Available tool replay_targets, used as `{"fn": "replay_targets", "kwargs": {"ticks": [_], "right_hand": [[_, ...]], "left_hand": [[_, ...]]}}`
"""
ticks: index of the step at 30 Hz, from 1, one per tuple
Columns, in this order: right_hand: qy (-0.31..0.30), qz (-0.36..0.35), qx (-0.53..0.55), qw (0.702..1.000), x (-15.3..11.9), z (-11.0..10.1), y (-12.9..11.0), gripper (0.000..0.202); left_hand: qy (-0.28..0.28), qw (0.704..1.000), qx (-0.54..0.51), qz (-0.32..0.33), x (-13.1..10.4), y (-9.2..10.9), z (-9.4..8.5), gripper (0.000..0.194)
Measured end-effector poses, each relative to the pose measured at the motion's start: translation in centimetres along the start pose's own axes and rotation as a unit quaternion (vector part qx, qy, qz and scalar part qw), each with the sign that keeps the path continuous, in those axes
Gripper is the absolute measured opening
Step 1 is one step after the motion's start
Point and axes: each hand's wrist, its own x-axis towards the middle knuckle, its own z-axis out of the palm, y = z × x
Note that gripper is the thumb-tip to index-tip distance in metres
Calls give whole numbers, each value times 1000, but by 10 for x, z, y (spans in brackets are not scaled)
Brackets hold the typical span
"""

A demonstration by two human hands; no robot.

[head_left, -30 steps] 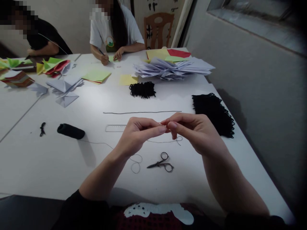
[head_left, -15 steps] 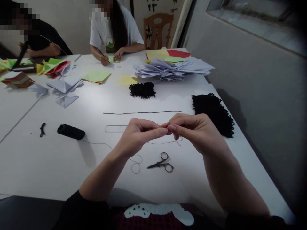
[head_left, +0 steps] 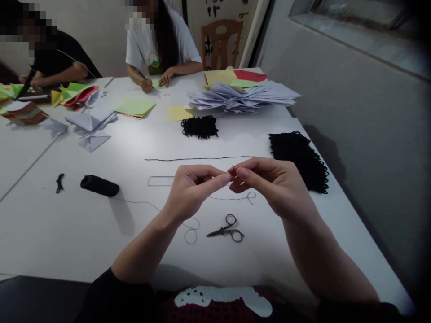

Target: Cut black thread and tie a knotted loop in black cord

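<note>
My left hand (head_left: 191, 190) is closed in a pinch, its thumb and forefinger meeting close to the fingertips of my right hand (head_left: 274, 186). My right fingers are curled together too. A tiny dark strand shows at the right fingertips, too small to name. Both hands hover over a clear ruler (head_left: 160, 181), which my left hand partly hides. Thin dark thread (head_left: 136, 202) runs from a black spool (head_left: 100, 185) and loops on the table under my hands. Nearer to me lie small dark scissors (head_left: 222, 231), their handles pointing right. A straight black cord (head_left: 188, 159) lies beyond the ruler.
Bundles of black looped cord lie ahead (head_left: 200, 127) and at right (head_left: 299, 157). Behind them sit folded white papers (head_left: 242, 96) and coloured sheets (head_left: 134, 106). A knotted black scrap (head_left: 59, 183) is at left. Two people sit across the table; one writes. A wall borders the right.
My right thumb has drawn back slightly from the left fingertips, and my right fingers have shifted. A tiny strand now shows there. Table items stay put.
</note>
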Motion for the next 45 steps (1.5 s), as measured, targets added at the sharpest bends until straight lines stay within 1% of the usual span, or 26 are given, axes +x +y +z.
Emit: {"fn": "replay_targets", "kwargs": {"ticks": [8,13,29,35,41,45], "right_hand": [[19,12,-7,1000,0,0,0,19],[25,17,-29,999,-1,1,-1,25],[17,36,-50,998,-1,0,-4,25],[16,41,-50,998,-1,0,-4,27],[22,46,-26,998,-1,0,-1,27],[-3,60,41,997,3,-1,3,29]], "left_hand": [[6,999,45,-9,-1,0,0,17],[3,999,41,-19,-1,-2,0,15],[-9,999,33,-31,1,-3,0,15],[-17,999,30,-37,1,-1,0,18],[-21,999,32,-21,1,-1,0,19],[-7,1000,-1,-14,2,-2,0,18]]}}
